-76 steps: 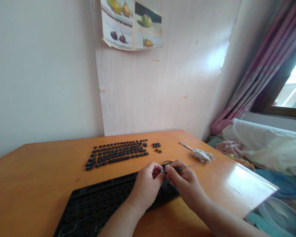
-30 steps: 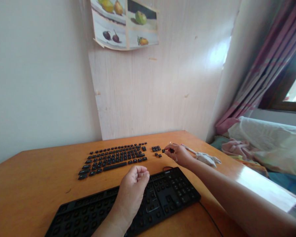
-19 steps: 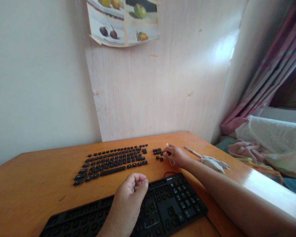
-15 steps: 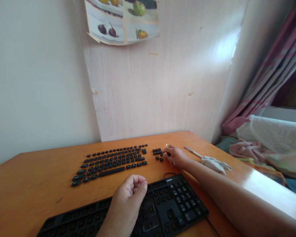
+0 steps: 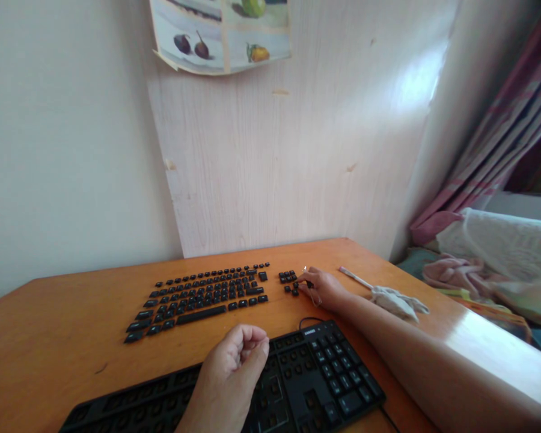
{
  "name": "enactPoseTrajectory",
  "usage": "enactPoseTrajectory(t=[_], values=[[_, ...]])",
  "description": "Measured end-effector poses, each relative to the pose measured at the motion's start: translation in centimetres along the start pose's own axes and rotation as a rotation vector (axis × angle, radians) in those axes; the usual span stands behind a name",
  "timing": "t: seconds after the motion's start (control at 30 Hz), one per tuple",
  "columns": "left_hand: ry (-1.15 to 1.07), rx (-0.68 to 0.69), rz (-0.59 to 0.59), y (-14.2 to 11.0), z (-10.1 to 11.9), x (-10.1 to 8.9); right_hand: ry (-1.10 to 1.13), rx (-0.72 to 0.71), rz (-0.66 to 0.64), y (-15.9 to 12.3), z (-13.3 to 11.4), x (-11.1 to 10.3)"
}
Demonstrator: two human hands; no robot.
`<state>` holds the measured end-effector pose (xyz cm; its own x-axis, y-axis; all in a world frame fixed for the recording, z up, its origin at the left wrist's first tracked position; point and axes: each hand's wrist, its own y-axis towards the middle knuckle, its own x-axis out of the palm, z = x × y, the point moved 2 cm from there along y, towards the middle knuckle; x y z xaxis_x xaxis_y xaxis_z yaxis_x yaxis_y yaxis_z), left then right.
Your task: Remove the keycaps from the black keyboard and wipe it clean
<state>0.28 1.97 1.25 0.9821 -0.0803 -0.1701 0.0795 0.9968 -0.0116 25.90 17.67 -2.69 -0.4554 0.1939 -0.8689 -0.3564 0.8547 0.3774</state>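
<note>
My right hand (image 5: pixel 325 287) reaches to the small group of loose keycaps (image 5: pixel 287 276) on the right of the table. Its fingers are closed on what looks like a wire keycap puller (image 5: pixel 316 297), whose thin loop hangs below them. The fingertips are at a black keycap (image 5: pixel 296 285) beside the group. My left hand (image 5: pixel 232 373) is curled over the keyboard (image 5: pixel 352 402), thumb against fingertips; whether anything is between them is hidden. The keyboard's number pad has its keys on, while bare switches show across most of the remainder.
Rows of loose black keycaps (image 5: pixel 207 294) lie in keyboard order at the middle of the wooden table (image 5: pixel 63 337). A pen (image 5: pixel 355 277) and a pale cloth glove (image 5: pixel 399 301) lie to the right of my right hand. A cable runs behind the keyboard.
My right fingertips have shifted slightly nearer, and the keycap at them sits closer to the lower loose keycaps. My left hand keeps its curled pose. The camera view has tilted a little.
</note>
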Motion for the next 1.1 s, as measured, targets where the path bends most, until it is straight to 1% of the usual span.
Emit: enactPoseTrajectory(t=[0.27, 0.53, 0.7, 1.1], values=[[0.024, 0.011, -0.021, 0.07, -0.22, 0.05, -0.001, -0.012, 0.012, -0.20, -0.11, 0.00], [0.081, 0.022, -0.059, -0.33, -0.10, 0.17, -0.016, 0.026, 0.037, -0.15, -0.12, 0.30], [0.109, 0.051, -0.058, -0.25, -0.40, 0.09, -0.025, 0.025, 0.036, -0.17, -0.25, 0.27], [0.135, 0.041, -0.070, -0.26, -0.17, 0.14, -0.016, 0.010, 0.030, -0.14, -0.38, 0.34]])
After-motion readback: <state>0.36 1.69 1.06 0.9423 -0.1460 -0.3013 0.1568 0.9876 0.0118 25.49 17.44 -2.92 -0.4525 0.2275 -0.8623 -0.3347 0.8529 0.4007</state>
